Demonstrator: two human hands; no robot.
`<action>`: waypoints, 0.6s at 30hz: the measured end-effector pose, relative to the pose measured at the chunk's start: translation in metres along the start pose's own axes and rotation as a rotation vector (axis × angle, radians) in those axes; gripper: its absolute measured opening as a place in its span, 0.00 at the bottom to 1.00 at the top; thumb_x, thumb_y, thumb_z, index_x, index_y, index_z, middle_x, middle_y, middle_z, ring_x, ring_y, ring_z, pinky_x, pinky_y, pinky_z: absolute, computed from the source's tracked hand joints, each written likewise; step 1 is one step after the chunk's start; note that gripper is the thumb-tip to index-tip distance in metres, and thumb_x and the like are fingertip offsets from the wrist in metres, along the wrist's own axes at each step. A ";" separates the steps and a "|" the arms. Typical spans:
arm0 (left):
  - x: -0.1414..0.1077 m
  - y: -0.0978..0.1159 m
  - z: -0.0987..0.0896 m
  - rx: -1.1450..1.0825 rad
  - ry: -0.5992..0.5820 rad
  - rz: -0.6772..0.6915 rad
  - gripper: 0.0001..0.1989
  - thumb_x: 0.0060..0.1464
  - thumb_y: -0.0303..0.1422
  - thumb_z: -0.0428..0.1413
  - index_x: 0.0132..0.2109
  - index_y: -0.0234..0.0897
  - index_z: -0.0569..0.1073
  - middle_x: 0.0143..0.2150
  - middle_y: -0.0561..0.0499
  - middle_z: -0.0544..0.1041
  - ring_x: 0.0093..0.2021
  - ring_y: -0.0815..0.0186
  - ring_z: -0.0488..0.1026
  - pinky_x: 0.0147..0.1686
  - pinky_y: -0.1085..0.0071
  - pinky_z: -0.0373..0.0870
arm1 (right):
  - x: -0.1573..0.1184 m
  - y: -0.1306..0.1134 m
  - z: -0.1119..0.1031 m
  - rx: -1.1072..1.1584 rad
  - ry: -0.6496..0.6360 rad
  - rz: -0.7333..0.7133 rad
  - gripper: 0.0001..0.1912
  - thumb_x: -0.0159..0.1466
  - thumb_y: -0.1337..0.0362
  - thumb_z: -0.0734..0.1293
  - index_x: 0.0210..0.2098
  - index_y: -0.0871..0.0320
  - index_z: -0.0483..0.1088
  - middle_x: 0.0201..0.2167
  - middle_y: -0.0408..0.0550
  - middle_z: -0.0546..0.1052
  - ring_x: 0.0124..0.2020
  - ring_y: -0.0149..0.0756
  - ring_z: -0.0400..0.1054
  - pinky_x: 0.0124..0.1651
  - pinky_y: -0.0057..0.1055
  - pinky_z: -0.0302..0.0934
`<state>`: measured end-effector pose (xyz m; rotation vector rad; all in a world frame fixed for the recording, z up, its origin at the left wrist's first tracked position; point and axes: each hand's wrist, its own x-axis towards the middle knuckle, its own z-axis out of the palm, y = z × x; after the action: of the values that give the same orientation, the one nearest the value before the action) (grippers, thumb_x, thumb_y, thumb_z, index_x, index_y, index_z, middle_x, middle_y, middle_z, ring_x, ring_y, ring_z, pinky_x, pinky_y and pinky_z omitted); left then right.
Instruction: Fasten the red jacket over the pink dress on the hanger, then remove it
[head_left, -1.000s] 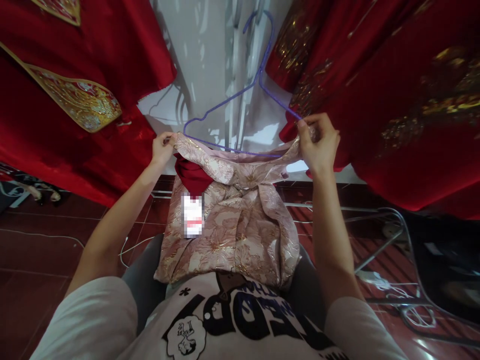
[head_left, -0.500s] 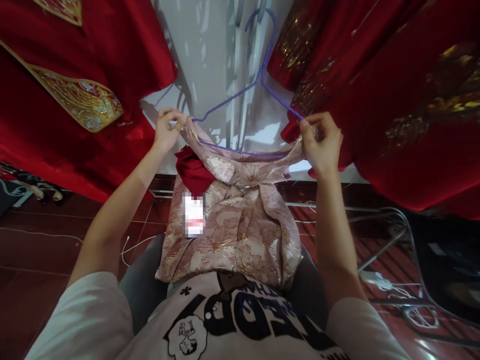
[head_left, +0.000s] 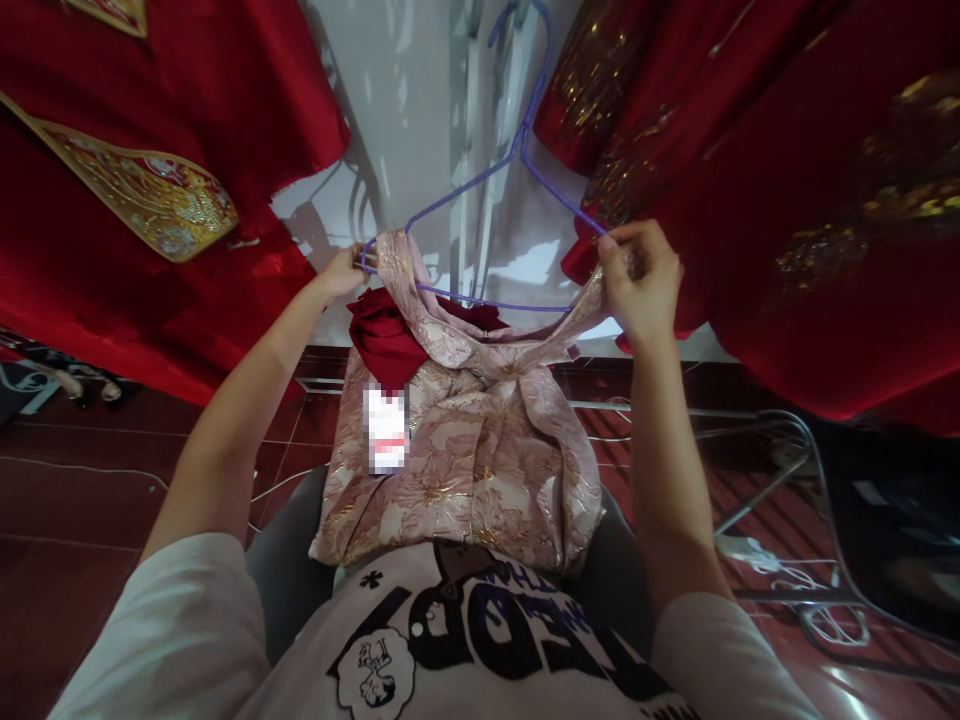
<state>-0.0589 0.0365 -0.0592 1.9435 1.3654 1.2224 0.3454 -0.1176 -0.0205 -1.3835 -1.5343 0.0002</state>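
A pink brocade dress (head_left: 465,450) with gold flowers lies across my lap, its neckline raised on a purple hanger (head_left: 469,185). My left hand (head_left: 346,273) has its fingers curled at the hanger's left end, which sticks out past the left shoulder strap; its fingertips are partly hidden. My right hand (head_left: 643,275) pinches the right shoulder of the dress together with the hanger's right end. Dark red cloth (head_left: 386,340) bunches over the left of the neckline, above a white tag (head_left: 386,430).
Red garments with gold embroidery (head_left: 165,200) hang at the left, and more red garments (head_left: 750,220) at the right. A black chair (head_left: 892,520) with a metal frame stands at the right. White cables (head_left: 832,615) lie on the red tiled floor.
My left hand has shifted from the left shoulder strap to the hanger end, which now pokes out beyond the strap. The strap has moved inward. My right hand keeps its grip.
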 end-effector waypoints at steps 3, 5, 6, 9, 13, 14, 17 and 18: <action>-0.014 -0.007 0.002 0.099 -0.300 -0.116 0.12 0.38 0.26 0.66 0.34 0.36 0.77 0.26 0.50 0.77 0.29 0.64 0.75 0.35 0.65 0.76 | 0.000 0.000 0.000 -0.015 0.018 0.017 0.18 0.68 0.48 0.59 0.44 0.51 0.73 0.35 0.46 0.76 0.39 0.40 0.71 0.47 0.42 0.63; -0.019 -0.007 -0.001 0.115 -0.355 -0.129 0.10 0.37 0.26 0.66 0.32 0.36 0.78 0.25 0.51 0.77 0.28 0.64 0.74 0.37 0.64 0.75 | 0.000 -0.001 -0.001 -0.013 0.019 0.011 0.18 0.68 0.48 0.59 0.43 0.52 0.73 0.35 0.46 0.76 0.38 0.40 0.72 0.48 0.43 0.63; -0.020 -0.006 -0.005 0.113 -0.364 -0.125 0.09 0.37 0.26 0.66 0.31 0.36 0.78 0.25 0.51 0.78 0.28 0.64 0.74 0.37 0.64 0.75 | 0.001 -0.001 -0.001 -0.015 0.024 0.008 0.18 0.68 0.48 0.60 0.43 0.52 0.73 0.34 0.46 0.76 0.38 0.40 0.72 0.48 0.43 0.63; -0.016 0.001 -0.024 0.117 -0.366 -0.129 0.07 0.38 0.29 0.68 0.28 0.37 0.79 0.26 0.51 0.79 0.28 0.65 0.74 0.37 0.66 0.74 | 0.002 -0.001 -0.002 -0.032 0.026 0.005 0.17 0.67 0.48 0.60 0.42 0.51 0.73 0.33 0.45 0.76 0.38 0.40 0.72 0.47 0.42 0.63; -0.006 0.026 -0.046 0.148 -0.188 -0.140 0.08 0.45 0.37 0.68 0.29 0.38 0.80 0.28 0.57 0.80 0.32 0.69 0.72 0.42 0.68 0.72 | 0.002 -0.005 -0.005 -0.025 0.020 0.001 0.16 0.67 0.48 0.60 0.41 0.51 0.73 0.33 0.46 0.76 0.38 0.41 0.72 0.46 0.42 0.63; -0.004 0.037 -0.048 0.166 -0.121 -0.120 0.08 0.48 0.37 0.68 0.31 0.38 0.80 0.29 0.58 0.80 0.34 0.71 0.71 0.45 0.68 0.72 | 0.001 -0.007 -0.006 -0.016 0.014 0.000 0.16 0.67 0.48 0.60 0.41 0.51 0.73 0.33 0.47 0.76 0.38 0.41 0.72 0.46 0.42 0.63; -0.002 0.089 -0.038 0.331 0.070 0.006 0.06 0.53 0.33 0.66 0.33 0.34 0.79 0.30 0.57 0.81 0.33 0.71 0.69 0.47 0.67 0.72 | -0.003 -0.021 -0.013 0.018 0.013 0.030 0.14 0.66 0.49 0.62 0.39 0.51 0.73 0.32 0.47 0.76 0.37 0.41 0.71 0.45 0.41 0.63; -0.004 0.110 -0.030 0.375 0.135 0.053 0.06 0.55 0.32 0.64 0.33 0.33 0.79 0.32 0.55 0.81 0.34 0.70 0.70 0.47 0.66 0.71 | -0.005 -0.026 -0.015 0.032 0.014 0.043 0.13 0.65 0.50 0.64 0.37 0.51 0.73 0.31 0.47 0.76 0.35 0.40 0.71 0.43 0.41 0.63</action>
<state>-0.0306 -0.0144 0.0390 2.1901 1.7259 1.2082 0.3353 -0.1390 -0.0007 -1.3886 -1.4863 0.0415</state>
